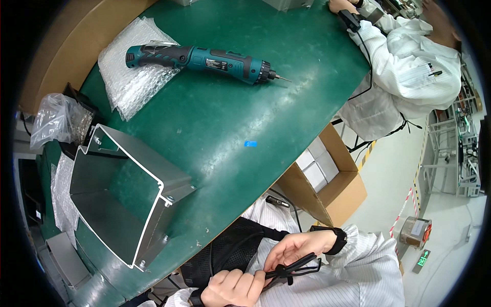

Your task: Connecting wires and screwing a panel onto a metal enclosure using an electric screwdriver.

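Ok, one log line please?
left hand: holding black object; right hand: same object; screwdriver: partly on bubble wrap; metal housing: on table

We hold a slim black item (295,266) whose exact kind we cannot make out. Our left hand (234,287) grips its left end, and our right hand (295,247) pinches it from above, near that same end. Its straight, dark bars slant up toward the right, a thin, bent loop sticks out there, and a short stub points down.
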{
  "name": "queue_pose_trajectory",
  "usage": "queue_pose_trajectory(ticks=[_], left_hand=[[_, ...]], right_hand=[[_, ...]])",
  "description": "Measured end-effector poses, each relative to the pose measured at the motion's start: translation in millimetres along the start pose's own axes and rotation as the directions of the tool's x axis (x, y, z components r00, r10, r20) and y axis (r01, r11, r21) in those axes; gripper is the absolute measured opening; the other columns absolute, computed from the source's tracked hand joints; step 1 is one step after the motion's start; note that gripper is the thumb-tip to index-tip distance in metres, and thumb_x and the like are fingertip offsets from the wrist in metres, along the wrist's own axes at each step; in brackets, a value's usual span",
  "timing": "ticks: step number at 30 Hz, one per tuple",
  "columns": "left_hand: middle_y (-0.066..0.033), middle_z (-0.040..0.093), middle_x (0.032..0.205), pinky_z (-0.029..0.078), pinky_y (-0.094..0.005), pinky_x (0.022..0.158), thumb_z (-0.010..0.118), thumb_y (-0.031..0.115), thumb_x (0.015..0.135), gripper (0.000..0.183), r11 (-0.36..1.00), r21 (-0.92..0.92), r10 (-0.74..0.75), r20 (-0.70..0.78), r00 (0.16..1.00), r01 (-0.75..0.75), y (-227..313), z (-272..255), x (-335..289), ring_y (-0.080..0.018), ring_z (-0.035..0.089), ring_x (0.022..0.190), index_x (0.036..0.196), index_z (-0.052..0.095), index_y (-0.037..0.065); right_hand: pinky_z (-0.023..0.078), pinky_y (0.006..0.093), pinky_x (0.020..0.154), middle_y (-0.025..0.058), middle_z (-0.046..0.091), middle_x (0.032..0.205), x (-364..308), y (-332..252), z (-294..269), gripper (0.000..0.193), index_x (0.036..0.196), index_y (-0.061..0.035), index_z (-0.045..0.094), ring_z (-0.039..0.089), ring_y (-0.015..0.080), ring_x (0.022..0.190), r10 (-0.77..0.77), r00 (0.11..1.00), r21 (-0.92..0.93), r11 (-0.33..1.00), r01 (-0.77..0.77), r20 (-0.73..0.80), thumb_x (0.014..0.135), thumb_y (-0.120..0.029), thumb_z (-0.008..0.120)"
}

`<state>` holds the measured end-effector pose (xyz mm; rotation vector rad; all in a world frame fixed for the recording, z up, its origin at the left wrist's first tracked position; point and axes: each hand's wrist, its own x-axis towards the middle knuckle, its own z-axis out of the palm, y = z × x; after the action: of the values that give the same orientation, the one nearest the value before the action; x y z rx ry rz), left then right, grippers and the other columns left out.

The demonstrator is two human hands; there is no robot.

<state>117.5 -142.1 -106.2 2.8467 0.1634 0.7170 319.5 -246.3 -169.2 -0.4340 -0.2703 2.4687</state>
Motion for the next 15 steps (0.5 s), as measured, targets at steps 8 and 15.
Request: queue_pose_trajectory(ticks=[8, 15], left_hand=[[0.0032, 0.043, 0.055, 0.036, -0.0239, 0.041, 0.067, 0.033, 0.068, 0.024, 0.971, -0.218, -0.031, 0.311, 0.95, 0.103, -9, 17, -3, -0.0112, 0.046, 0.046, 0.069, 0.057, 0.012], [0.0007, 0.047, 0.054, 0.041, -0.0272, 0.042, 0.068, 0.03, 0.069, 0.024, 0.924, -0.303, -0.104, 0.384, 0.918, 0.232, -14, 23, -3, -0.0141, 0.052, 0.048, 0.065, 0.052, 0.012]], right_hand=[[0.043, 0.0277, 0.071, 0.0083, 0.057, 0.093, -5, -47, 7, 0.018, 0.104, -0.0007, 0.064, 0.054, 0.0178, 0.083, -0.391, 0.919, -0.786, 0.555, 0.273, 0.043, 0.09, -0.006, 0.053], [0.034, 0.0435, 0.087, 0.0036, 0.057, 0.096, -13, -69, 36, 0.022, 0.102, -0.0113, 0.068, 0.049, 0.0262, 0.101, -0.501, 0.804, -0.947, -0.156, 0.281, 0.32, 0.082, -0.011, 0.062]])
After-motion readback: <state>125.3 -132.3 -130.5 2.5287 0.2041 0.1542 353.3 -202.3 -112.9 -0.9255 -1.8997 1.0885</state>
